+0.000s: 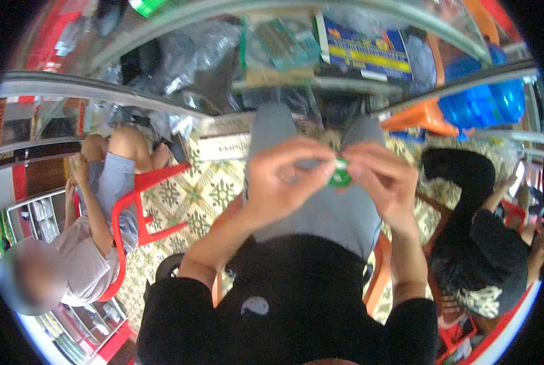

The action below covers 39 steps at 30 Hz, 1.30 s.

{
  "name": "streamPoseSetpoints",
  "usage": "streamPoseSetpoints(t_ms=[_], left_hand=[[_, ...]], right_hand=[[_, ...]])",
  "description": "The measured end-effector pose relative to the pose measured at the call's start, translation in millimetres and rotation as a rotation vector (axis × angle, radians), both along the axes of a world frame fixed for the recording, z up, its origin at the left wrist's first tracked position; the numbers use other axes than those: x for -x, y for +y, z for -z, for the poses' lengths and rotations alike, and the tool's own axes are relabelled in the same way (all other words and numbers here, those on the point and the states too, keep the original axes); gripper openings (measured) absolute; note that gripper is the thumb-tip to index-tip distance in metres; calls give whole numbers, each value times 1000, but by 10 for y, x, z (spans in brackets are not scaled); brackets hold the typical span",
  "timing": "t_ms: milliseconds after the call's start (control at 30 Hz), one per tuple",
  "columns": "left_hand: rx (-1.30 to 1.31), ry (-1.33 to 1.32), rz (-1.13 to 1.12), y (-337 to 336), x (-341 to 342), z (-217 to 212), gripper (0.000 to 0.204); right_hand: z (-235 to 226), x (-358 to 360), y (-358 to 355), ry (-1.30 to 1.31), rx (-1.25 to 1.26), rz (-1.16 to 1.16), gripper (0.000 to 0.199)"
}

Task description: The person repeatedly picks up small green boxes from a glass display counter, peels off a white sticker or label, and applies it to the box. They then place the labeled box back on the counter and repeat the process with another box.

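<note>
Above my lap, both hands meet at a small round green thing [341,177] with a lighter spot on it; its exact kind is too small and blurred to tell. My left hand [287,182] pinches its left side between thumb and index finger. On the other side, my right hand [386,182] closes its fingertips on the upper right edge. The fingers cover part of the green thing. Beneath the hands are my grey trousers [320,213].
Ahead stands a glass display case [357,88] with packages inside. A blue water jug [485,106] is at the far right by an orange chair [421,118]. One person [92,255] sits left on a red chair [126,213]; another, in black [479,243], sits right.
</note>
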State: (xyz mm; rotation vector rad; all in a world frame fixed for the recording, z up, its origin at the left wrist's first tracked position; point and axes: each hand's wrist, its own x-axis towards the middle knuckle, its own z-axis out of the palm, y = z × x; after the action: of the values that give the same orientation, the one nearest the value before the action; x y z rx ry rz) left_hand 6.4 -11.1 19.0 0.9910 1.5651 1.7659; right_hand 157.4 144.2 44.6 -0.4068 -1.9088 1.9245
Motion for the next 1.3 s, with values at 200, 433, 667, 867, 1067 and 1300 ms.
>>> streamPoseSetpoints(t_ms=[200,433,667,867,1067,1300], left_hand=[[-74,160,23,53,58,-12,17],[-141,57,78,65,32,79,13],[-198,170,114,81,-6,39,25],[-167,297,185,84,34,-100,43],[-149,360,227,-22,123,-58,46],[-58,-125,236,22,43,-189,50]], right_hand=[[5,24,12,19,83,0,18],[33,-35,20,62,48,-17,20],[68,-80,-6,80,-60,40,19],[50,-118,-1,111,-39,77,17],[35,-123,-85,94,36,20,20],[68,-94,-116,154,-40,139,21]])
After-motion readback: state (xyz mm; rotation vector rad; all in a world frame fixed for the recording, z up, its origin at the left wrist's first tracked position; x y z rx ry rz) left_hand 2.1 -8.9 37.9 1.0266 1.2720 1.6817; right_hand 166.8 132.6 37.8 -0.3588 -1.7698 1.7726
